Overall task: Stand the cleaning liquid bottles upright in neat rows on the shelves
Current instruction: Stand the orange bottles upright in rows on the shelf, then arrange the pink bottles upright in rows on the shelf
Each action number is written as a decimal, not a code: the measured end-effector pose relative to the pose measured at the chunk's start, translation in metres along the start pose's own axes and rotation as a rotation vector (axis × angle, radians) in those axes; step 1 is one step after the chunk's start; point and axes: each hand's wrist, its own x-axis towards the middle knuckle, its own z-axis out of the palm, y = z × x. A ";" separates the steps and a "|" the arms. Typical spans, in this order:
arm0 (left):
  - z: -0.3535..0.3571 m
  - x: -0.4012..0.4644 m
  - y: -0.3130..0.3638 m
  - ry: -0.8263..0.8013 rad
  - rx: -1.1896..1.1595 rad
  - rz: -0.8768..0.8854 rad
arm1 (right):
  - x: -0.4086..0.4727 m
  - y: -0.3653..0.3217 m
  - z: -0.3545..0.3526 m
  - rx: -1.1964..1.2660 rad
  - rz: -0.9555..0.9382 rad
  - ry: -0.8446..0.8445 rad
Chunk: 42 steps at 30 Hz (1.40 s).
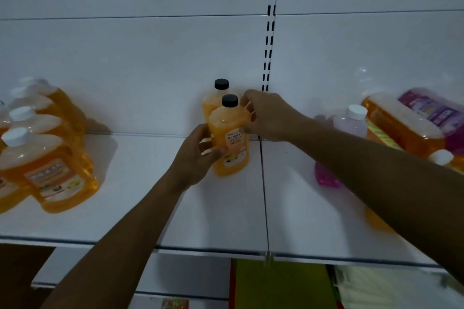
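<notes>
RISK tipping front orange bottle (229, 138) into rear bottle (215, 100) | CAUSE uneven release | LEFT hand (198, 155) gripping lower body | RIGHT hand (266, 118) gripping handle | POSITION upright, mid-shelf (175, 208), just before rear bottle

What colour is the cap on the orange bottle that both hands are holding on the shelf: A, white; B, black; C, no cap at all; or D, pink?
B: the orange bottle held between the left hand and right hand carries a black cap.
</notes>
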 end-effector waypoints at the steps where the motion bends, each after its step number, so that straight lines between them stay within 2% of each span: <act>1: 0.004 0.001 0.001 -0.002 0.000 0.007 | -0.002 0.001 -0.001 -0.015 0.004 0.001; 6: 0.015 0.008 0.001 -0.028 0.000 0.040 | -0.008 0.008 -0.004 -0.040 0.041 0.025; 10: 0.025 0.015 0.000 -0.043 0.093 0.045 | -0.009 0.013 -0.003 -0.057 0.070 0.044; 16: 0.038 0.028 0.003 0.102 0.463 0.094 | -0.006 0.021 -0.010 -0.084 0.138 0.047; 21: 0.054 0.031 0.009 0.268 0.460 0.051 | -0.004 0.028 -0.011 -0.084 0.160 0.041; 25: 0.058 0.035 0.006 0.266 0.485 0.021 | -0.003 0.032 -0.012 -0.102 0.176 0.021; 29: 0.060 0.029 0.006 0.237 0.672 0.031 | -0.006 0.031 -0.018 -0.175 0.164 0.081; 32: 0.069 0.017 0.014 0.189 0.720 0.155 | -0.018 0.026 -0.034 -0.193 0.133 0.202; 37: 0.103 -0.001 0.043 0.021 0.705 0.413 | -0.053 0.027 -0.070 -0.232 0.101 0.334; 42: 0.152 -0.018 0.082 -0.010 0.668 0.579 | -0.103 0.061 -0.107 -0.243 0.172 0.403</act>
